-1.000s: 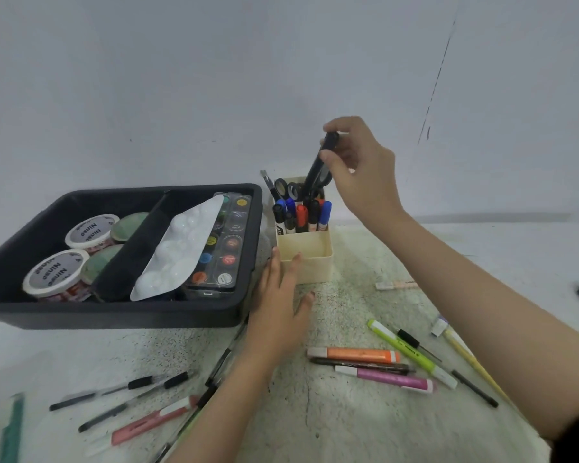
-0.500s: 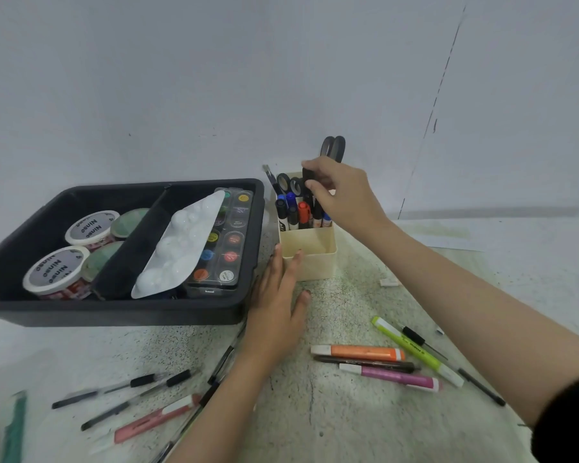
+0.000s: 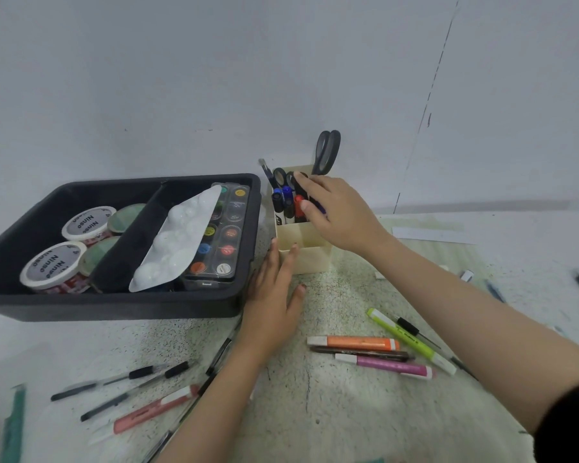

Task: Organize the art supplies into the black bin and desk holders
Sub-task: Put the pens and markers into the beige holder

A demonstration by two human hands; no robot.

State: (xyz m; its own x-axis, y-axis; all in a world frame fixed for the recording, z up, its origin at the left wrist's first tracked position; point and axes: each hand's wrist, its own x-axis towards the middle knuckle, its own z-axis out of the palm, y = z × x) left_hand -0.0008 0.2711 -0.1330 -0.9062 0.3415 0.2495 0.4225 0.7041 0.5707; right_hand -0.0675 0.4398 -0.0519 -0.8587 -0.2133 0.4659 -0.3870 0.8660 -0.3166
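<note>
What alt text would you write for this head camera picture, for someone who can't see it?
A person's right hand reaches into a cream desk holder of markers and scissors, while the left hand lies flat at its base. A black bin of paints sits left; pens and highlighters lie loose on the table.

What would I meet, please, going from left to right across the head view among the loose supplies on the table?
Teal strip → black pens → orange highlighter → green highlighter → bluish pen, which is blurred.
</note>
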